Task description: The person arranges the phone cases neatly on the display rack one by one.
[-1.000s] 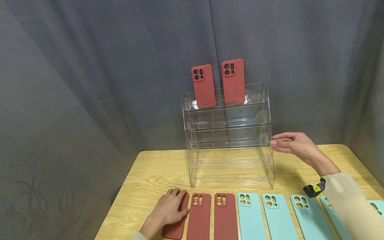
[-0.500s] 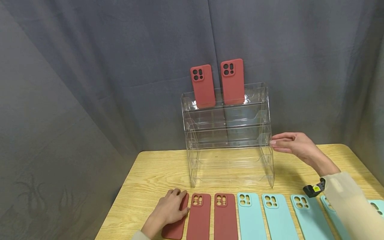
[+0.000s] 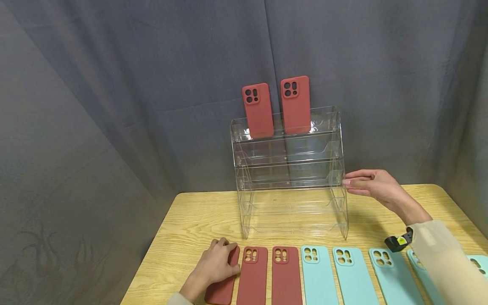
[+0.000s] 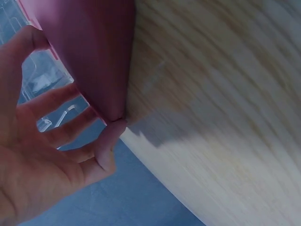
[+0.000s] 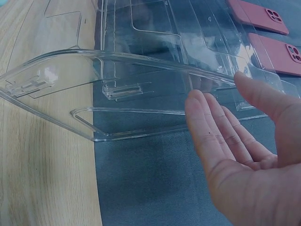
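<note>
My left hand (image 3: 214, 264) grips the leftmost dark red phone case (image 3: 223, 290) at the table's front left, its thumb on the right edge and the fingers over the far end. Close up in the left wrist view, the thumb and fingertips sit along the edges of this case (image 4: 94, 52). A clear acrylic tiered display rack (image 3: 282, 187) stands mid-table. At its right side, my right hand (image 3: 381, 188) holds its fingers nearly straight, the fingertips right at the side panel. The right wrist view has the thumb by the panel's rim (image 5: 141, 59).
Two red phone cases, one left (image 3: 260, 114) and one right (image 3: 297, 108), lean upright in the rack's top tier. Two more red cases (image 3: 252, 281) lie flat beside the gripped one, then a row of several mint cases (image 3: 320, 279). A grey curtain (image 3: 183, 84) hangs behind the table.
</note>
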`<state>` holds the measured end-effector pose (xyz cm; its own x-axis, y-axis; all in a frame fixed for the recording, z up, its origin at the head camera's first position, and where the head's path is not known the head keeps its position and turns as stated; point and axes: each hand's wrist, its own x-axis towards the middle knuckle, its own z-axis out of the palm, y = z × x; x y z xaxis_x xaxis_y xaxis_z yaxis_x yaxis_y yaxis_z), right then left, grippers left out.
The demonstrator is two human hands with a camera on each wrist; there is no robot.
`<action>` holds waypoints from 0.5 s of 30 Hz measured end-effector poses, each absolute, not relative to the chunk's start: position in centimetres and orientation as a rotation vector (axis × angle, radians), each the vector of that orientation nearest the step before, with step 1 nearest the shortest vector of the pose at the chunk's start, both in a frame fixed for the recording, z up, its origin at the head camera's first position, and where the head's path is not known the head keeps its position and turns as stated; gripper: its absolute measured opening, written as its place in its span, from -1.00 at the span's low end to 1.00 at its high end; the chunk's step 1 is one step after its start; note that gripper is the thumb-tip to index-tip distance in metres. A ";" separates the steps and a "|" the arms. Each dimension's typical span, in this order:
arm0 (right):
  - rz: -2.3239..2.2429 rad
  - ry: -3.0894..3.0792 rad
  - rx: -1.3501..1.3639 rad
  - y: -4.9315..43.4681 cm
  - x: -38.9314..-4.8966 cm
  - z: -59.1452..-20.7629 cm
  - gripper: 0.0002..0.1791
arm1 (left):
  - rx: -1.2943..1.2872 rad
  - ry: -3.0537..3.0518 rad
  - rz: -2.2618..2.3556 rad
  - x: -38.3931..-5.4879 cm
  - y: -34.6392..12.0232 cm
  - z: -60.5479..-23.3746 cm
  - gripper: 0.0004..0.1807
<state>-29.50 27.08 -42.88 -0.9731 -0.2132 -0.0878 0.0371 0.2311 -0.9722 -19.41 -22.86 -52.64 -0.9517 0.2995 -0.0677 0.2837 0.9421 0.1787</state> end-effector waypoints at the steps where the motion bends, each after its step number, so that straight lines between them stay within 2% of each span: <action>1: -1.826 2.296 -0.168 27.1 -29.5 -42.9 -0.23 | 0.456 3.010 0.257 -19.4 -22.9 -52.7 -0.30; 15: -1.800 2.305 -0.148 27.0 -29.6 -42.8 -0.23 | 0.481 3.182 0.243 -19.7 -22.9 -51.8 -0.30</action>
<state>-29.64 26.99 -42.82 -0.9723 -0.2089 -0.1052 0.0515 0.2475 -0.9675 -19.74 -22.94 -51.83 -0.9519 0.2872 0.1069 0.3001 0.9442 0.1357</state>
